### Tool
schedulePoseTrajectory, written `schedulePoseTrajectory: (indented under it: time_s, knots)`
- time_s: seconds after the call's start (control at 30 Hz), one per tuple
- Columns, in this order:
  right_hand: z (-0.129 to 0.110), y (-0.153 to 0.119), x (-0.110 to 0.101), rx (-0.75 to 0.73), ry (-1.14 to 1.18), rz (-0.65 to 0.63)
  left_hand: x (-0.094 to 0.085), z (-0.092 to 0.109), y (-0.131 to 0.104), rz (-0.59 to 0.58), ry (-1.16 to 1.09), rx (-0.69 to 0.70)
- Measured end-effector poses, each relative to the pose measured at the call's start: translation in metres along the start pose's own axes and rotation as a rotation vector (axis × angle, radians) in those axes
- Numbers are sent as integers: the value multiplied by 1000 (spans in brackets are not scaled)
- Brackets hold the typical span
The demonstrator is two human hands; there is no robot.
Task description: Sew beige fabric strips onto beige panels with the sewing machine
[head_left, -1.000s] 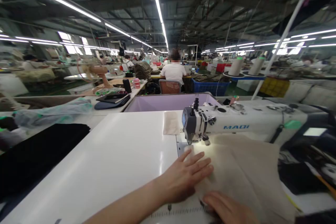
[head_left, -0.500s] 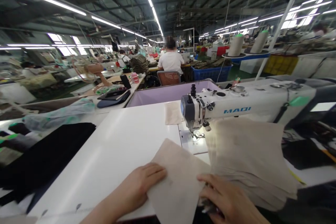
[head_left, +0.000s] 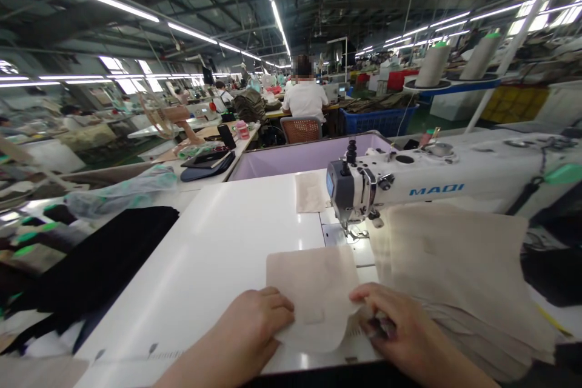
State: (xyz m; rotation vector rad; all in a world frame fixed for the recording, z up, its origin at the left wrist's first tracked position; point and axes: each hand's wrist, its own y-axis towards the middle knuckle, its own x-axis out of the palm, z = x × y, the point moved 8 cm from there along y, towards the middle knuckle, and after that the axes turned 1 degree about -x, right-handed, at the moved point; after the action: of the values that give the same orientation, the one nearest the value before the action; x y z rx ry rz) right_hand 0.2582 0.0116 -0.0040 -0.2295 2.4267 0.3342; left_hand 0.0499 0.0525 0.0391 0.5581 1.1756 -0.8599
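A beige fabric piece (head_left: 313, 279) with rounded corners and a small rectangular mark near its lower edge lies on the white table, in front of the sewing machine's needle area. My left hand (head_left: 259, 321) grips its left edge, fingers together over the cloth. At the right edge my right hand (head_left: 395, 324) is closed on a lifted, curling corner. A small dark metal tool (head_left: 384, 326), mostly hidden, is tucked in that palm. The sewing machine (head_left: 364, 188), marked MAQI, stands just beyond; its presser foot is apart from the piece.
A stack of beige fabric (head_left: 454, 254) lies right, under the machine arm. Another beige piece (head_left: 310, 192) is left of the machine head. Black cloth (head_left: 113, 254) lies left. A purple-lined bin (head_left: 295, 156) stands behind the table. A person in white (head_left: 305, 100) sits farther back.
The fabric piece has turned from cornerwise to nearly square with the table, its near edge now on the tabletop. Both hands stay at its sides. The view has shifted slightly left.
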Motion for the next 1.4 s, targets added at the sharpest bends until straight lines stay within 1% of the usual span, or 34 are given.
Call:
schedulePoseTrajectory:
  time_s: [0.07,0.1,0.17,0.2,0.23,0.3,0.33,0.4,0.43,0.47,0.6,0.67,0.8,0.87,0.97,1.03,1.07,1.13,1.2,1.3,1.4]
  knots:
    - [22,1,-2,142,90,1,-3,-18,0,-16,-254,-85]
    - [30,2,-4,190,140,25,-1,-29,0,-20,-378,-165]
    - [41,7,-7,259,252,103,6,-54,3,29,-540,-367]
    - [45,10,-9,297,289,151,10,-65,5,79,-569,-456]
    - [48,14,-10,339,305,200,13,-72,7,140,-561,-527]
    - [53,19,-12,413,282,308,16,-79,12,244,-466,-609]
    - [55,20,-14,440,264,380,17,-79,14,273,-401,-629]
    - [56,18,-16,454,265,512,18,-77,18,294,-299,-663]
    - [56,17,-15,442,277,545,19,-75,18,295,-270,-677]
    - [56,17,-12,421,284,541,19,-74,18,296,-252,-692]
    - [50,20,-1,355,186,349,21,-73,11,314,-248,-768]
    - [50,22,-2,361,130,303,21,-75,7,350,-263,-803]
    - [51,27,-5,375,88,261,22,-78,2,441,-358,-836]
    - [52,27,-5,398,75,255,24,-78,0,451,-409,-849]
    - [58,22,-5,451,51,293,26,-75,-2,450,-451,-858]
    - [62,18,-5,445,26,305,26,-74,-3,460,-470,-859]
    - [64,17,-4,428,18,291,27,-73,-4,467,-476,-862]
    - [68,16,0,401,4,222,28,-73,-7,486,-482,-873]
    - [74,15,2,399,-13,169,29,-74,-8,501,-483,-888]
    - [78,15,0,406,-28,147,32,-76,-9,507,-490,-911]
    - [77,15,-1,407,-34,140,33,-77,-6,492,-485,-917]
